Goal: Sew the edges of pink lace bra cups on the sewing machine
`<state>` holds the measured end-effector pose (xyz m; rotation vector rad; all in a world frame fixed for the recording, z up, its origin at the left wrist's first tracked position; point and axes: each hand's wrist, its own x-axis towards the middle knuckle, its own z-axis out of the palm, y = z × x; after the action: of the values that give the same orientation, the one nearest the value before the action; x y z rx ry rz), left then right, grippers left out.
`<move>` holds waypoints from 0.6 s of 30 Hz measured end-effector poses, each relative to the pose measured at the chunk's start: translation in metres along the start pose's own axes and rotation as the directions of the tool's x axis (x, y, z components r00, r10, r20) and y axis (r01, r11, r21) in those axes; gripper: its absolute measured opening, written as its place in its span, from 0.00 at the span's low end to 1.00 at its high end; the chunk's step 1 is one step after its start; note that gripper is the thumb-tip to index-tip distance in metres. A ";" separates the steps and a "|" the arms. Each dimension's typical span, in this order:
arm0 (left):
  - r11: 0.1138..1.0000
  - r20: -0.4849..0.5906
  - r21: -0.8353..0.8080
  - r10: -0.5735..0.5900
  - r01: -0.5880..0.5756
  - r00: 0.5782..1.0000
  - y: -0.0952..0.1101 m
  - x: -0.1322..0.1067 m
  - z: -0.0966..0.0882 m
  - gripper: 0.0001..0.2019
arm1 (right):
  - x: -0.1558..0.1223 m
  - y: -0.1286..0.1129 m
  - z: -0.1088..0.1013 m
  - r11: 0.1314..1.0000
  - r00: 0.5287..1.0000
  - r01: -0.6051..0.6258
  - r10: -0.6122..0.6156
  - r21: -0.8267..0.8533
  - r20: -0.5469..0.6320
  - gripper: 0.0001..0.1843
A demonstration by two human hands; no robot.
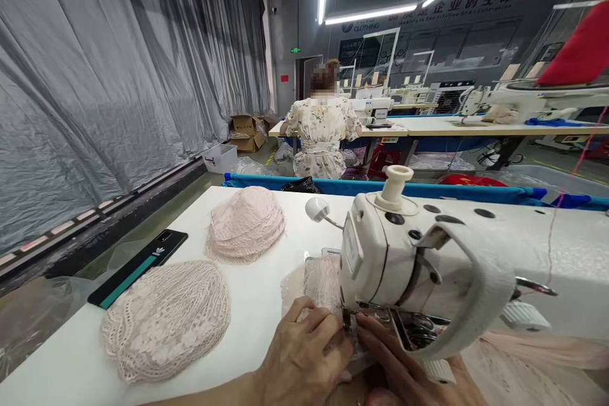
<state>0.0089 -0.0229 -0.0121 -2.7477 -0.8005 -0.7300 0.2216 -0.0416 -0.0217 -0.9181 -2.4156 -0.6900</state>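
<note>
A strip of pale pink lace (pixel 321 279) lies beneath the head of a white sewing machine (pixel 368 247). My left hand (pixel 309 342) is closed on the lace just left of the needle and presser foot (pixel 349 320), with fingers bent. On the other side of the foot, my right hand (pixel 404 361) holds the lace low down, its fingers close together. The machine head and its white curved guard (pixel 490 285) hide part of that hand. More pale pink fabric (pixel 537 368) lies to the right, under the machine arm.
Two stacks of pink lace cups, one at the back (pixel 247 222) and one in front (pixel 166 317), sit on the white table (pixel 257 317). Beside them lies a black and green box (pixel 137 269). A co-worker (pixel 323 127) sits ahead, back turned, at another sewing table.
</note>
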 end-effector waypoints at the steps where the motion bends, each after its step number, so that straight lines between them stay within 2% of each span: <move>1: 1.000 -0.004 0.009 0.003 -0.003 1.000 0.000 0.000 0.000 0.09 | 0.001 0.000 -0.001 1.000 1.000 0.005 -0.005 -0.006 -0.011 0.20; 4: 0.999 -0.054 0.037 0.042 -0.040 0.998 0.000 -0.001 0.000 0.06 | 0.002 -0.001 -0.006 1.000 0.999 0.020 -0.021 -0.007 -0.028 0.18; 7: 0.992 -0.141 0.042 0.124 -0.119 0.982 0.001 -0.002 0.001 0.04 | 0.000 -0.002 -0.010 0.997 1.000 0.009 -0.009 0.073 -0.004 0.16; 11: 0.985 -0.157 0.063 0.167 -0.159 0.973 0.002 -0.004 0.003 0.08 | -0.005 -0.006 -0.011 0.979 0.995 -0.090 0.082 0.185 0.049 0.13; 16: 0.985 -0.185 0.070 0.166 -0.156 0.969 0.003 -0.003 0.001 0.08 | -0.004 -0.015 -0.009 0.931 0.959 -0.265 0.281 0.251 -0.031 0.18; 18: 0.986 -0.195 0.079 0.162 -0.149 0.967 0.004 -0.002 0.001 0.08 | -0.002 -0.015 -0.010 0.929 0.957 -0.266 0.286 0.257 -0.042 0.17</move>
<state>0.0097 -0.0268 -0.0138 -2.5908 -0.5494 -0.9139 0.2141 -0.0582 -0.0196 -1.0745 -2.1812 -0.3047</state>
